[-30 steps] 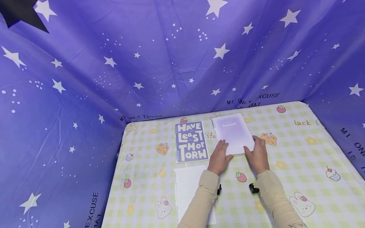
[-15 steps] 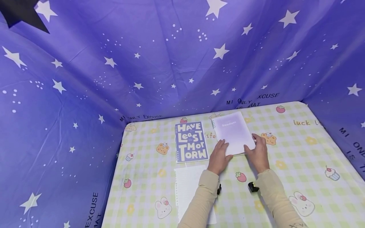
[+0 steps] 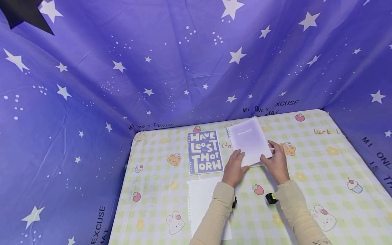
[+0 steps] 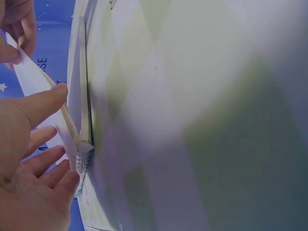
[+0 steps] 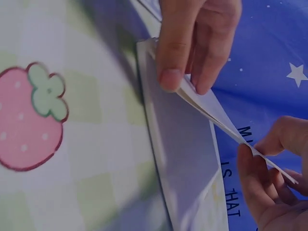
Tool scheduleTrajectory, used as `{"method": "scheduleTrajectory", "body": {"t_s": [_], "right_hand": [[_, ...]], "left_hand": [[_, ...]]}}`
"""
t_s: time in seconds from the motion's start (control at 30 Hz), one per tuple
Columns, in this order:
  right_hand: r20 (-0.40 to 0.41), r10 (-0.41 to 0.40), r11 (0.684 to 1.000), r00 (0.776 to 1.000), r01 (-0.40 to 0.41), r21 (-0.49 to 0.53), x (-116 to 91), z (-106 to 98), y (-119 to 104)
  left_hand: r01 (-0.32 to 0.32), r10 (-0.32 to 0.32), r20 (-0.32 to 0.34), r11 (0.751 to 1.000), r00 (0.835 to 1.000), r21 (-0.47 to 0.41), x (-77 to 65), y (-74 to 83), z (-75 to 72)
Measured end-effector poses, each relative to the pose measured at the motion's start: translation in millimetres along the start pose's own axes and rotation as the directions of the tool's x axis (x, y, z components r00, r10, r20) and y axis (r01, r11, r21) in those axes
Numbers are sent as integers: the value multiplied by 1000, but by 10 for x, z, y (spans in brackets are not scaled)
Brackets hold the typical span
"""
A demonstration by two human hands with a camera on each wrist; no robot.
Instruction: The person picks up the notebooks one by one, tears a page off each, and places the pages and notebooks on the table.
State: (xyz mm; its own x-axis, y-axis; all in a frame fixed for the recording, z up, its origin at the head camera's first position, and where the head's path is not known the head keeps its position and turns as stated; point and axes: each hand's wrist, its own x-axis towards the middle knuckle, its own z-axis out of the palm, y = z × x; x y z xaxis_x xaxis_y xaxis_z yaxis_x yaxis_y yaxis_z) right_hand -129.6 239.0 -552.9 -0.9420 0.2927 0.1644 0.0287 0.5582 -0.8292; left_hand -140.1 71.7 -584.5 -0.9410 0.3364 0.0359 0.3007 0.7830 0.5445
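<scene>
One pale-lilac spiral-bound notebook [image 3: 250, 141] lettered “freedom”, leaves part-lifted, on the bench [image 3: 352, 156] with green-and-white checked cloth; right hand [image 3: 277, 165], which we see pinching its raised edge; left hand [image 3: 234, 172], fingers loosely extended at its near edge; left of these, one violet-blue white-lettered notebook [image 3: 206, 152]

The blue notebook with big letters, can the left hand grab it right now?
Probably yes: the blue notebook lies close by with nothing between, but the left hand would first need to release the purple notebook.
</scene>
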Motion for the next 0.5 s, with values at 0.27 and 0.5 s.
{"method": "scheduleTrajectory", "body": {"t_s": [0.27,0.5], "right_hand": [[52,-12,996,999,8,87,-8,-37,-86],[66,-36,993,997,29,111,-14,-39,-139]], "left_hand": [[3,-3,-7,1000,1000,-24,-17,3,-27],[-8,7,-31,999,999,-42,-45,6,-64]]}}
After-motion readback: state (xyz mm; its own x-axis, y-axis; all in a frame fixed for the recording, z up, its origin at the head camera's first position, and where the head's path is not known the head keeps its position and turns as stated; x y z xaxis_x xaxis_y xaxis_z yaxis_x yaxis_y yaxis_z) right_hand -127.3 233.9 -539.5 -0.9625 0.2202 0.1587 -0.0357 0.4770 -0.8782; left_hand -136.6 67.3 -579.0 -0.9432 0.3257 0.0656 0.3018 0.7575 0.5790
